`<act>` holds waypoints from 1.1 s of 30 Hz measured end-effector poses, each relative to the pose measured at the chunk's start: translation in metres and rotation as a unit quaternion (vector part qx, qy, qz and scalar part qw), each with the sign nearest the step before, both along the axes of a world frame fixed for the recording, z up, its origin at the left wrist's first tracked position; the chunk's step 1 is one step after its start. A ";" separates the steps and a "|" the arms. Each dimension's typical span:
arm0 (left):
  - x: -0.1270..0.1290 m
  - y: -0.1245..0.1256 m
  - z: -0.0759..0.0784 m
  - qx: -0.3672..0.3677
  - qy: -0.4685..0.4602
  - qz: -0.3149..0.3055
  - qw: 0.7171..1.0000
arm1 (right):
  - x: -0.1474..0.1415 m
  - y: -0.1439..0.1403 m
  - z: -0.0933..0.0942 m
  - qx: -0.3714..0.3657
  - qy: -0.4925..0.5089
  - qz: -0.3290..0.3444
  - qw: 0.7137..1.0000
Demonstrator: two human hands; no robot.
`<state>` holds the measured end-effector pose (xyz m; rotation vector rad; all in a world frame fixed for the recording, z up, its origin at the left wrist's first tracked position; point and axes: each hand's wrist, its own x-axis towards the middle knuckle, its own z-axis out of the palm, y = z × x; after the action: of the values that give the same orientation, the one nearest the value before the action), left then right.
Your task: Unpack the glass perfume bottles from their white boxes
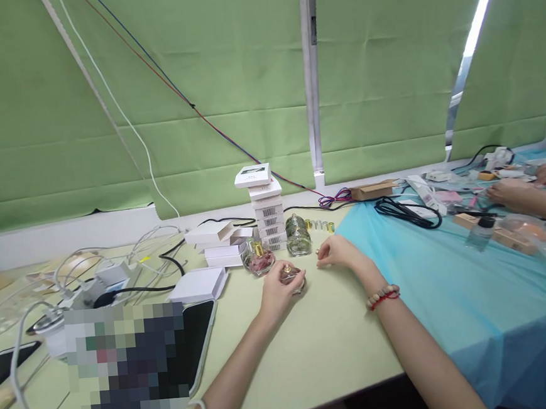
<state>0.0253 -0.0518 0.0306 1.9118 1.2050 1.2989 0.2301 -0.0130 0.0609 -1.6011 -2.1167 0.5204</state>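
Note:
My left hand is wrapped round a small round glass perfume bottle with a gold neck, held at the table top. To the right, my right hand is closed in a pinch over the table; a tiny piece at its fingertips is too small to name. Just behind, more glass bottles stand in a row. Another bottle with a gold cap and pinkish contents stands behind my left hand. Several small gold and silvery caps line up at the back.
A stack of white boxes rises behind the bottles, with open boxes beside it. A tablet-like device, cables and a power strip lie left. Blue sheeting covers the right side, where another person's hands work.

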 end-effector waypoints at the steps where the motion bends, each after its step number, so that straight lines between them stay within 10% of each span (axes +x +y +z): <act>1: 0.000 0.000 0.000 0.002 0.001 0.001 1.000 | 0.000 0.000 -0.001 -0.006 0.002 0.009 1.000; 13: 0.000 -0.001 0.002 0.003 0.003 0.008 1.000 | -0.003 0.009 -0.015 -0.002 0.125 0.035 0.992; 20: 0.003 -0.004 0.003 0.003 0.005 0.007 1.000 | -0.043 -0.006 0.004 -0.003 0.433 0.074 0.899; 33: 0.006 -0.004 0.000 0.008 -0.009 -0.003 1.000 | -0.057 -0.018 0.002 -0.069 0.466 0.132 0.872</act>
<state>0.0311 -0.0562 0.0302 1.9086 1.1832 1.3244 0.1734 -0.0313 0.0634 -0.8074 -1.5330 1.2543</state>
